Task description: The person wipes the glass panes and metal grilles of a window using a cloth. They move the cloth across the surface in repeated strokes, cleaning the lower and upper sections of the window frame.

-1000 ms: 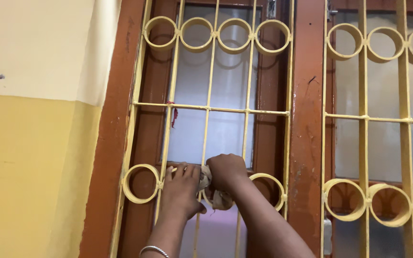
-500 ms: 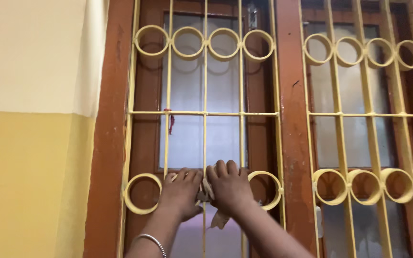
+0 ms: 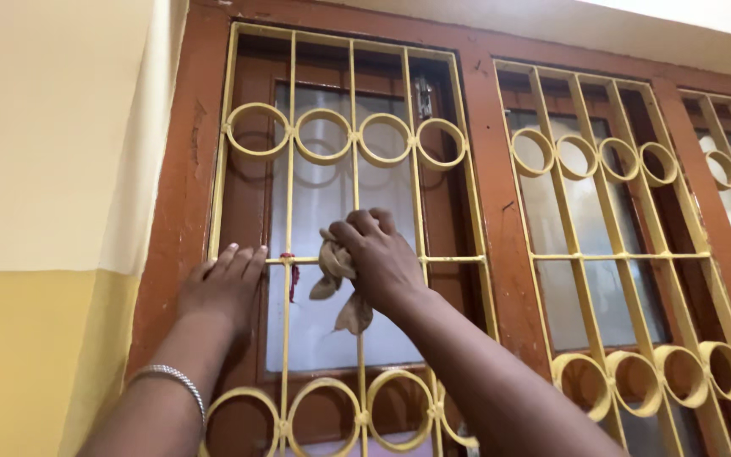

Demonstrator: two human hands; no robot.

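My right hand [image 3: 380, 258], clamped on the cloth [image 3: 336, 271], has risen from the lower rings to the grille's middle crossbar [image 3: 450, 259]; left hand [image 3: 223, 283] rests flat, fingers apart.

Both hands [image 3: 380, 258] higher, at crossbar [image 3: 458, 259]

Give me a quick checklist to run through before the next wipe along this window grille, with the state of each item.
1. Cloth in hand: ok, the right hand is closed on the crumpled beige cloth, with loose ends hanging below.
2. Cloth at the bars: ok, it sits by the middle horizontal bar of the yellow grille.
3. Left hand steadied: ok, it lies flat at the grille's left edge by the brown frame.
4. Snags: not ok, a red thread is tied on the bar just left of the cloth.
5. Glass pane behind the bars clean: cannot tell, it looks frosted.
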